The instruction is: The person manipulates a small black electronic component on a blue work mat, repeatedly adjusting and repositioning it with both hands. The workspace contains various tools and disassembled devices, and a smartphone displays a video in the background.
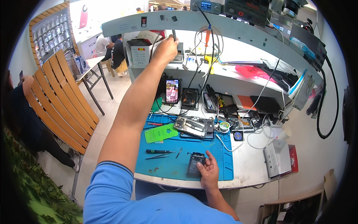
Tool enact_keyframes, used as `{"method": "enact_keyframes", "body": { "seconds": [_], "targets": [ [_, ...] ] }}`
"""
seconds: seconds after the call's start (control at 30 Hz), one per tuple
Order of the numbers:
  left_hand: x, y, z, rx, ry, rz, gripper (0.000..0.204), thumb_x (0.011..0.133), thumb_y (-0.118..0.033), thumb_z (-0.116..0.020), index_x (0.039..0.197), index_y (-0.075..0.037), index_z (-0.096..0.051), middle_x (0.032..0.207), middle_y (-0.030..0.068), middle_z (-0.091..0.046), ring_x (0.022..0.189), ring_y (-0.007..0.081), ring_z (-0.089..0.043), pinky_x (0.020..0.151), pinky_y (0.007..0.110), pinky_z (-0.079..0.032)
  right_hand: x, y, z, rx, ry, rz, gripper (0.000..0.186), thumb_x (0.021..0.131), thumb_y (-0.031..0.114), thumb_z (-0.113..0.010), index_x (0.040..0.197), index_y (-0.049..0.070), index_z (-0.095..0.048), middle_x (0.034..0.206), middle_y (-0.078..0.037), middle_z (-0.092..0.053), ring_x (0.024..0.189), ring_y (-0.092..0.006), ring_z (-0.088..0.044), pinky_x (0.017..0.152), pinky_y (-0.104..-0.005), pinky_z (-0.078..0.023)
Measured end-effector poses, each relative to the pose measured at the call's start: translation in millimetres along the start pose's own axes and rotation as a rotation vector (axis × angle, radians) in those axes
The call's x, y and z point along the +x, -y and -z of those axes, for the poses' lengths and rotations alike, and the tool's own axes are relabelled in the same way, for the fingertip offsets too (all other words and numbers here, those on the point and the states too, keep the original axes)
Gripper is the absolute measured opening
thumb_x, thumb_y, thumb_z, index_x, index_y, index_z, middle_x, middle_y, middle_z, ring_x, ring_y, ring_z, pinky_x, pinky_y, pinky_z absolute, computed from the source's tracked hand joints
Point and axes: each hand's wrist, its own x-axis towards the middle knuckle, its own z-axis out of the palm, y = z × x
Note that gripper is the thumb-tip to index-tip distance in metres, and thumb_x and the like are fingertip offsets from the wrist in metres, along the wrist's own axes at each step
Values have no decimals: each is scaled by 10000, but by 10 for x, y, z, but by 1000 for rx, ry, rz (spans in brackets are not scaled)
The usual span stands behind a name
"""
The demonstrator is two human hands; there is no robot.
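My left hand (167, 48) is raised to the upper shelf, its fingers closed on a slim dark upright object (174, 34) beside a white box (141, 56). Low over the blue mat (167, 168), my right hand (208, 170) holds a black battery-like phone part (194, 164), thumb across it. Left of that lie a green-and-black screwdriver (158, 151) and tweezers (156, 156). Farther back are a green card (160, 133), an opened phone (192, 126), a solder spool (224, 127) and an upright phone with a lit screen (172, 91).
A shelved white workbench (253, 175) carries cables, devices above (246, 11), papers and open boxes (278, 158) at right. A wooden slatted panel (63, 100) stands left, with a person in dark clothes (26, 119) beside it. Two seated people (112, 50) are farther back near a table (93, 63).
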Motion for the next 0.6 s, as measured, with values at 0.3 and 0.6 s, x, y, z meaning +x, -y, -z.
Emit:
{"method": "enact_keyframes", "body": {
  "seconds": [0.3, 0.6],
  "targets": [
    [-578, -380, 96, -80, -9, 136, 646, 1024, -199, -515, 1561, 76, -284, 1318, 385, -593, 1204, 509, -605, 1039, 517, -481, 26, -27, 31, -14, 25, 0, 727, 946, -71, -672, 1546, -103, -262, 1227, -174, -668, 1125, -172, -653, 1011, -296, -519],
    [-2411, -698, 622, -722, 469, 229, 719, 1036, -262, -646, 1595, 11, -286, 1312, 244, -667, 1156, 295, -693, 1016, 386, -530, 223, 442, -141, -112, 114, -24, 758, 903, -14, -740, 1539, -63, -331, 1222, -157, -656, 1133, -177, -645, 989, -305, -534]
  ]
}}
